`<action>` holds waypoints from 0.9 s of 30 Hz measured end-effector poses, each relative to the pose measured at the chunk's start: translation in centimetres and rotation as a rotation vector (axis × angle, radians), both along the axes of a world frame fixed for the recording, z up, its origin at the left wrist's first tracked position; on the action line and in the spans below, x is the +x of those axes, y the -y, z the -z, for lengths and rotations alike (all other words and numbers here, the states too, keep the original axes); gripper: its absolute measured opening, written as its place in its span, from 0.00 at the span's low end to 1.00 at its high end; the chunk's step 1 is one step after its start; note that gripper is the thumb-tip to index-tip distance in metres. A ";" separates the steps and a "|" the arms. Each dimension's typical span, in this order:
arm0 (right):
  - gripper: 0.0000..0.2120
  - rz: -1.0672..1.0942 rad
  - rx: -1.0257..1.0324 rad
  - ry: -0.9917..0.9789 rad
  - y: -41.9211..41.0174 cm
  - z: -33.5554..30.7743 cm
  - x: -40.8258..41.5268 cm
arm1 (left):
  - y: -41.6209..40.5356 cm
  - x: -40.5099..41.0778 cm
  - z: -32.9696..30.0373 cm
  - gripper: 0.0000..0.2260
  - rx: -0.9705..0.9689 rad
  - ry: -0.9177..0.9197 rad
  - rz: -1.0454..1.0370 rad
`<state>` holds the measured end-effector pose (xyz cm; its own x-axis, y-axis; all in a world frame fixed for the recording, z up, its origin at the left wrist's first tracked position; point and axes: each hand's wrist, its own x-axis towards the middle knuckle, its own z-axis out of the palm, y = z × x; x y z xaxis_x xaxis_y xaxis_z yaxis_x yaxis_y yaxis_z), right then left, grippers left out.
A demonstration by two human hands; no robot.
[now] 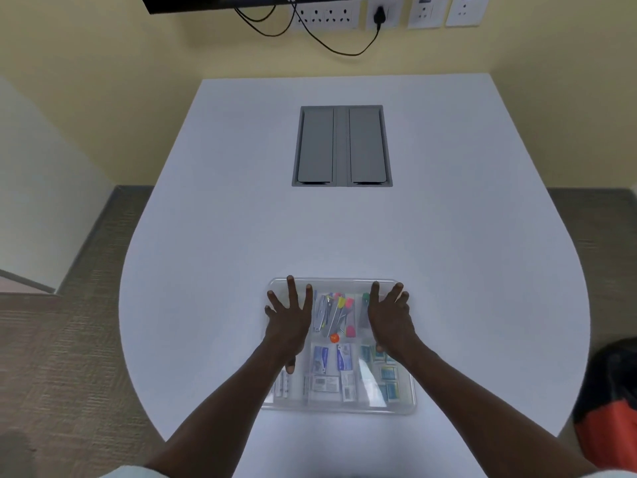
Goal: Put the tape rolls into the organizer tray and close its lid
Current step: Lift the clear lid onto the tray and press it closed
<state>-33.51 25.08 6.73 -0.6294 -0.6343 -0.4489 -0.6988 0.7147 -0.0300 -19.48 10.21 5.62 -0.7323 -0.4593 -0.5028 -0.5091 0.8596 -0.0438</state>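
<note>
**Lid press-down: both hands flat on the organizer tray**

Organizer tray [339, 407] sits on the white surface [344, 229], near edge, just in front of the person. Clear lid [336, 281] appears to lie over it; glare streaks run across the top. Left hand [289, 320] released, fingers spread, palm flat on the far-left part. Right hand [388, 319] the same on the far-right part. Neither grasps anything.

Tape rolls: cannot pick them out. Through the lid show small white and blue packets [339, 370] and coloured clips and pens [339, 313]; whatever lies under the palms is hidden.

Judgement: closing step, late in the task. To do it well, press evenly on both sides, then work along the rim to the near corners, which no hand covers. Keep the tray from sliding. Risk: one corner left unseated.
</note>
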 end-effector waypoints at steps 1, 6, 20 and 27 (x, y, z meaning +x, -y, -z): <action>0.37 0.009 -0.005 -0.009 0.1 0.1 0.1 | -0.1 -0.2 0.2 0.49 0.002 0.009 0.010; 0.52 -0.090 0.002 0.019 -0.1 0.4 -1.1 | 0.6 -0.5 1.3 0.47 0.007 -0.005 -0.017; 0.44 -0.149 -0.002 -0.035 1.0 0.9 -1.2 | 1.6 -0.9 2.6 0.58 0.103 0.049 -0.062; 0.42 -0.122 -0.037 -0.020 2.4 1.1 -0.4 | 1.9 -1.5 3.1 0.73 0.216 0.061 -0.124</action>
